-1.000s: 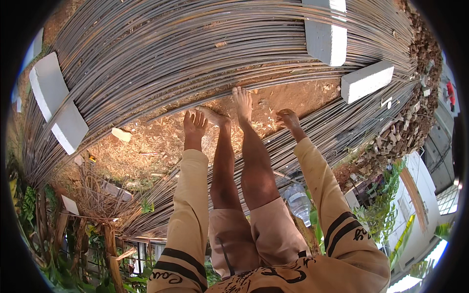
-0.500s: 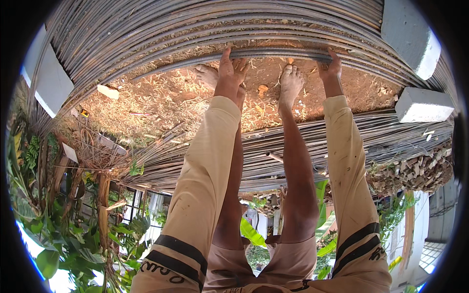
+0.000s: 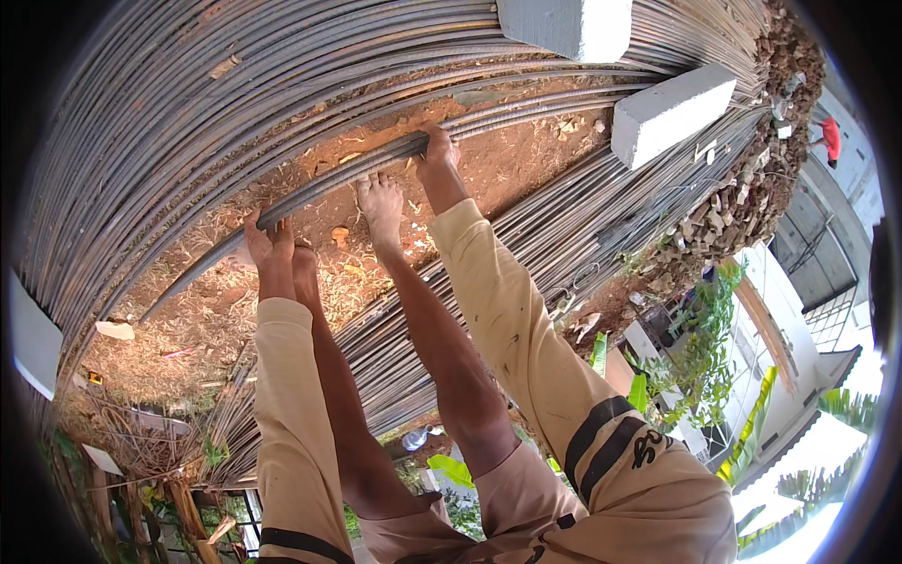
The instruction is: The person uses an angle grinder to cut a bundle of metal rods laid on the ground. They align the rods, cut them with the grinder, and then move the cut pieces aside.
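Note:
A small bundle of ribbed steel reinforcing bars (image 3: 348, 173) runs slantwise before me, its free end pointing to the lower left. My left hand (image 3: 271, 246) is closed around the bundle nearer that end, thumb on the far side. Farther right along the same bars, my right hand (image 3: 438, 155) grips them from the near side. Parts of the fingers on both hands are hidden by the bars. My bare foot (image 3: 381, 209) stands on the soil just below the bundle, between the two hands.
A wide layer of long steel bars (image 3: 235, 103) covers the far side. Another bar pile (image 3: 554, 211) lies behind my legs. Concrete blocks (image 3: 672, 115) sit on the bars at right, with another block (image 3: 36, 343) at far left. Rubble (image 3: 728, 207) borders the right; a person in red (image 3: 829, 139) is distant.
My view has turned to the right, so the bars now slant and the concrete blocks at right appear nearer the middle. Both hands are still at the bundle, which looks more tightly gathered.

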The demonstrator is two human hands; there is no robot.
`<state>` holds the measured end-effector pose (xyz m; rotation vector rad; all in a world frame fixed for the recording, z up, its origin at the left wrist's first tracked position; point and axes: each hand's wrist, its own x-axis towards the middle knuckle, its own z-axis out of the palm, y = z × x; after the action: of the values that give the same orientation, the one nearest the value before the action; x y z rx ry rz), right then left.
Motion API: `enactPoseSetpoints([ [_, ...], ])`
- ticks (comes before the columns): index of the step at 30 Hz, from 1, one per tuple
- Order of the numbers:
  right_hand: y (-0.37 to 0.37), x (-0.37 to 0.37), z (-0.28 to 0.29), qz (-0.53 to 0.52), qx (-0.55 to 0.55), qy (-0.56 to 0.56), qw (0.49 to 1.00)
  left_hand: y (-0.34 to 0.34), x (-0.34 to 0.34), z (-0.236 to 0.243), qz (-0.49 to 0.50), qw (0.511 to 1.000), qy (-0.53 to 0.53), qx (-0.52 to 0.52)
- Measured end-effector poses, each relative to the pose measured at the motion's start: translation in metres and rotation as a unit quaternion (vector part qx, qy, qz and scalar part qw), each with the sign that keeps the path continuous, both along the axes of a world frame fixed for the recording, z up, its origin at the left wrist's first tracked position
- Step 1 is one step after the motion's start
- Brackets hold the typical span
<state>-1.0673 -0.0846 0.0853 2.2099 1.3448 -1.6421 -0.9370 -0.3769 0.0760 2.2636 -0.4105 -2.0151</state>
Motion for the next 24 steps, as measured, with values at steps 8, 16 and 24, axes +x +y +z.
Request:
enactPoseSetpoints([
  [8, 0.026, 0.034, 0.063, 0.006, -0.085, 0.139, 0.987, 0.009, 0.002, 0.119, 0.165, 0.958, 0.233, 0.037],
  [16, 0.034, 0.009, 0.260, -0.062, -0.168, 0.287, 0.941, 0.026, 0.005, 0.291, 0.108, 0.931, 0.348, -0.009],
  [24, 0.150, -0.053, 0.285, -0.157, -0.106, 0.358, 0.914, 0.032, -0.012, 0.369, 0.122, 0.943, 0.308, -0.015],
])
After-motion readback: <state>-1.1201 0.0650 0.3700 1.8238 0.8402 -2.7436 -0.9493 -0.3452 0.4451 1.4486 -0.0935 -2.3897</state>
